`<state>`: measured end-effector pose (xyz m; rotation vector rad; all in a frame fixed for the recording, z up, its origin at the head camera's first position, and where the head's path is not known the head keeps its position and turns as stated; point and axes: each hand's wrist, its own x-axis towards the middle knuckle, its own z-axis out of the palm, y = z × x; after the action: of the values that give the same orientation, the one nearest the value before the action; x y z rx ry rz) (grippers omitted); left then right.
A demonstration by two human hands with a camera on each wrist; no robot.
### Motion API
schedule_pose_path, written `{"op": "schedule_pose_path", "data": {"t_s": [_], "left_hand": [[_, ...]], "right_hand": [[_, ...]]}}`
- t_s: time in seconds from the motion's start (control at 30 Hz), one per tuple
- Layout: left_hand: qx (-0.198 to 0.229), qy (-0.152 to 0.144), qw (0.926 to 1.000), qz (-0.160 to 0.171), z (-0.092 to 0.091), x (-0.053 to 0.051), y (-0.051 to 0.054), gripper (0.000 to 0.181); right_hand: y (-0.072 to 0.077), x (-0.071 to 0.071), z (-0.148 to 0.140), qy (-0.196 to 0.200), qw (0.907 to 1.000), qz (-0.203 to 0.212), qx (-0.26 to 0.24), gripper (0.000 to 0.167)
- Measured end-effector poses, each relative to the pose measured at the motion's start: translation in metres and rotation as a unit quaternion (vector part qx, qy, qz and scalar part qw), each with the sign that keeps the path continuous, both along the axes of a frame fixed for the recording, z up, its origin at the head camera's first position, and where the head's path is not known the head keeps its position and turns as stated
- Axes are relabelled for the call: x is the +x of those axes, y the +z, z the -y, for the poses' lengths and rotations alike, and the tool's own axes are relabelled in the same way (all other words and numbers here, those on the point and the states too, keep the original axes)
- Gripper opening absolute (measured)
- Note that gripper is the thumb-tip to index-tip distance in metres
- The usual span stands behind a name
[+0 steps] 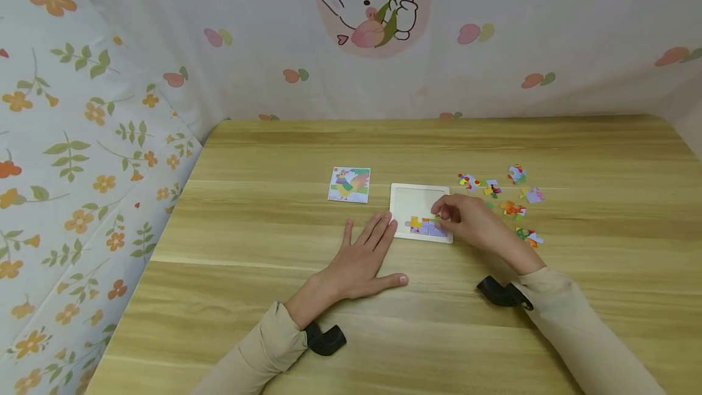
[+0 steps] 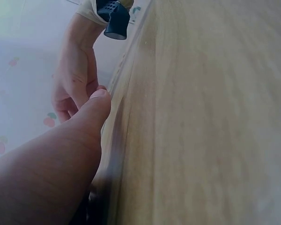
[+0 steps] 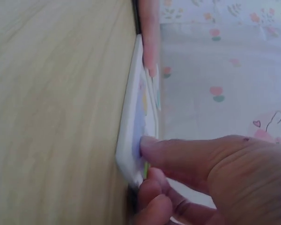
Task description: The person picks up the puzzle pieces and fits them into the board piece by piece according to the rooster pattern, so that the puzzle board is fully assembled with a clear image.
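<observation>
A white puzzle tray (image 1: 398, 206) lies on the table with several joined jigsaw pieces (image 1: 421, 225), purple and yellow, along its near edge. My left hand (image 1: 359, 261) lies flat with spread fingers, its fingertips touching the tray's left edge. Over the tray's right part, my right hand (image 1: 471, 221) pinches a small puzzle piece (image 1: 437, 217), mostly covered by the fingers. In the right wrist view the right thumb (image 3: 154, 149) is low over the pieces, and a green-yellow bit (image 3: 146, 168) shows by the fingertips.
Several loose puzzle pieces (image 1: 514, 208) lie scattered right of the tray, near the right forearm. A square picture card (image 1: 349, 185) with a colourful bird lies left of the tray. Behind the wooden table (image 1: 263, 157) hangs a printed curtain (image 1: 247, 47).
</observation>
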<state>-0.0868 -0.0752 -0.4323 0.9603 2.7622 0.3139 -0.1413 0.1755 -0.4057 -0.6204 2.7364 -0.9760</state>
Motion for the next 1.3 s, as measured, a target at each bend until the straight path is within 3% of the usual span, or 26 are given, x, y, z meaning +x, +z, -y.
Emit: {"op": "schedule_pose_path", "data": {"t_s": [0.23, 0.43, 0.67, 1.07, 1.3], "left_hand": [[-0.001, 0.0, 1.0, 0.003, 0.0, 0.0, 0.002, 0.093], [-0.002, 0.0, 1.0, -0.002, 0.001, 0.002, 0.003, 0.093], [0.001, -0.004, 0.9999, -0.011, 0.0, 0.002, 0.001, 0.093], [0.007, -0.008, 0.9997, -0.024, 0.003, 0.0, 0.002, 0.092], [0.004, -0.009, 0.9997, -0.021, 0.0, 0.001, 0.002, 0.093]], "right_hand": [[0.011, -0.01, -0.002, -0.028, 0.9952, 0.094, 0.002, 0.015], [0.024, -0.021, 0.007, -0.01, 0.9878, 0.15, 0.039, 0.015], [0.03, -0.02, 0.016, -0.013, 0.9871, 0.145, 0.067, 0.015], [0.03, -0.025, 0.02, 0.027, 0.9858, 0.153, 0.062, 0.015], [0.025, -0.015, 0.016, 0.04, 0.9919, 0.096, 0.074, 0.01]]}}
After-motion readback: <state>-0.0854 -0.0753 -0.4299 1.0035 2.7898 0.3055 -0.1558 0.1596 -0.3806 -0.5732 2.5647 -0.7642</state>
